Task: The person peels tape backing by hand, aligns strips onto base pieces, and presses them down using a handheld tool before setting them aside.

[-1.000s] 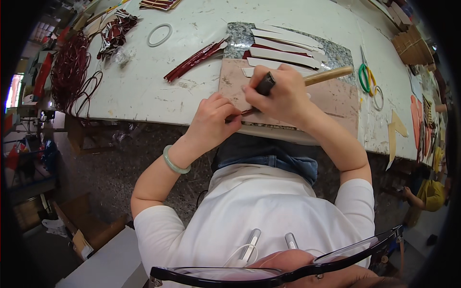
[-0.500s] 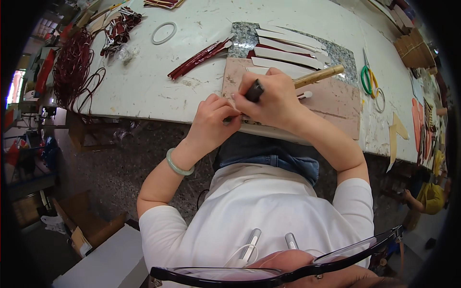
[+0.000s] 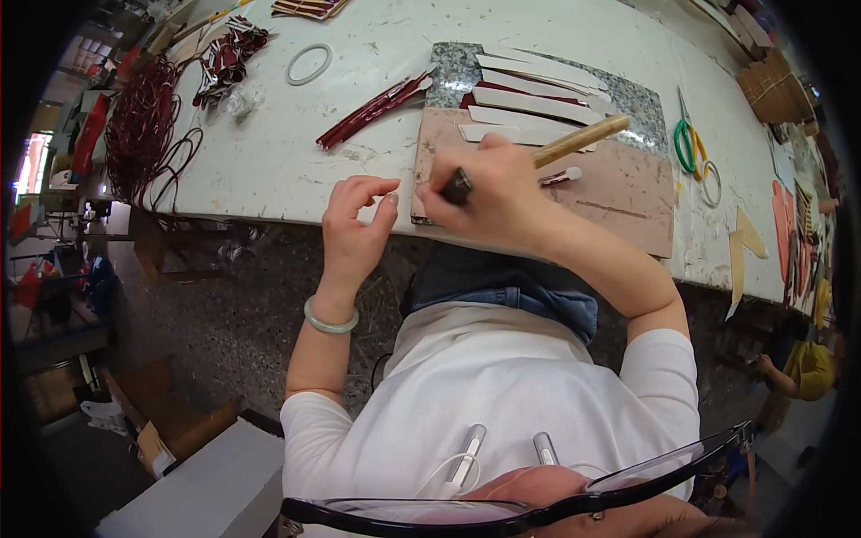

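Pinkish-brown and flat, a work board [image 3: 619,193] lay at the near edge of a pale, paint-marked desk [image 3: 269,161]. The person's right hand [image 3: 498,193] rested on the board's left part, fingers clenched around a wooden-handled tool [image 3: 574,142] whose dark tip [image 3: 456,186] pointed toward the board's left edge. The left hand [image 3: 354,224] hovered just off that edge, over the desk rim, fingers loosely curled and grasping nothing that could be seen. A pale green bangle [image 3: 329,318] circled the left wrist.

Beyond the board sat a speckled grey slab [image 3: 641,121] bearing long white strips [image 3: 529,99]. Dark red strips [image 3: 372,109] lay to the left, a white ring [image 3: 309,65] farther back, and green-handled scissors [image 3: 689,143] to the right.

A likely risk: with the left hand off the board, nothing steadied it, so pressure from the tool could make it shift or tip over the desk edge. The tip also pointed toward the left fingers and might catch them if it slipped.

Half a second earlier the left hand had pressed against the board beside the right; it had since lifted away and opened slightly, while the right hand kept its grip on the tool.
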Tool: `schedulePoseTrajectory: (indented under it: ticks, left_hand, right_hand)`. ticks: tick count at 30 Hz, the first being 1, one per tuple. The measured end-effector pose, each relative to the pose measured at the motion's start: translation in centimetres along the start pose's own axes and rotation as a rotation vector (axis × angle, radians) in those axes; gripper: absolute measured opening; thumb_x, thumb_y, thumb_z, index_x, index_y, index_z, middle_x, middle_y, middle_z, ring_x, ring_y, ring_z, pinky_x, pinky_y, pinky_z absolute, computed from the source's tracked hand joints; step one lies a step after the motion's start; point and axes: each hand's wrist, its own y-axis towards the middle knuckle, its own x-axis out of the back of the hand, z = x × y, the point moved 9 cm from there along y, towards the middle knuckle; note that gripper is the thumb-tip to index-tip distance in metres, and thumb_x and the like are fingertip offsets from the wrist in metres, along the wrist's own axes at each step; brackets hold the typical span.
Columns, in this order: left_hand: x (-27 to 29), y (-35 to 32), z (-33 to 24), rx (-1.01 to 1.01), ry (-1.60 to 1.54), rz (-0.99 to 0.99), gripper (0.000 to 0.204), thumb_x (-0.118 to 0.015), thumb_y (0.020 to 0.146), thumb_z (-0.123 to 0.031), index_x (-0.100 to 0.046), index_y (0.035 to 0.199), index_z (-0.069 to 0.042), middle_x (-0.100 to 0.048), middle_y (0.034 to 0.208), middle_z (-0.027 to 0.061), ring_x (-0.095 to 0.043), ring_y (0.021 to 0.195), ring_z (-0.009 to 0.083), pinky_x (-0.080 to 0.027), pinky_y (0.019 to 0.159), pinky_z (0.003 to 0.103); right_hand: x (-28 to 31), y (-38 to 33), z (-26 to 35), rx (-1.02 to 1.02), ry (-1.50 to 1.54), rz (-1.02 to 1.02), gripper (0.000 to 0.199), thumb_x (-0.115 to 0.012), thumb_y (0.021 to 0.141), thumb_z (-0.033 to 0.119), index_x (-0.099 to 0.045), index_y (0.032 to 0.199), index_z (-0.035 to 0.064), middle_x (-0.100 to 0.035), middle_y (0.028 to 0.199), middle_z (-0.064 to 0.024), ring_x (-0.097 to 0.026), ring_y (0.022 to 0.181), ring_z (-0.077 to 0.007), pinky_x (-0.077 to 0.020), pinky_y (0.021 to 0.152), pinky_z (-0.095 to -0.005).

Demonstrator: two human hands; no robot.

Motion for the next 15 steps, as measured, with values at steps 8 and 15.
schedulePoseTrajectory:
  ticks: [8, 15]
  left_hand:
    - [-5.5, 0.5, -3.9, -0.202, 0.130, 0.140, 0.013, -0.076, 0.082, -0.016, -0.070, 0.091, -0.009, -0.064, 0.092, 0.0033, -0.054, 0.096, 0.0264, -0.040, 0.084, 0.039]
    - [-5.3, 2.5, -3.3, -0.182, 0.133, 0.193, 0.012, -0.077, 0.083, -0.014, -0.069, 0.091, -0.008, -0.065, 0.087, 0.0030, -0.058, 0.088, 0.0224, -0.042, 0.077, 0.036]
  right_hand:
    - [5.1, -2.0, -5.4, -0.266, 0.192, -0.131, 0.017, -0.076, 0.082, 0.011, -0.061, 0.074, 0.0095, -0.067, 0.068, -0.0041, -0.062, 0.058, -0.0171, -0.0482, 0.060, -0.0315]
    - [11.8, -8.1, -10.4, -0.437, 0.101, -0.299, 0.015, -0.077, 0.081, 0.014, -0.064, 0.077, 0.0073, -0.067, 0.067, -0.0055, -0.064, 0.058, -0.0158, -0.0511, 0.059, -0.0294]
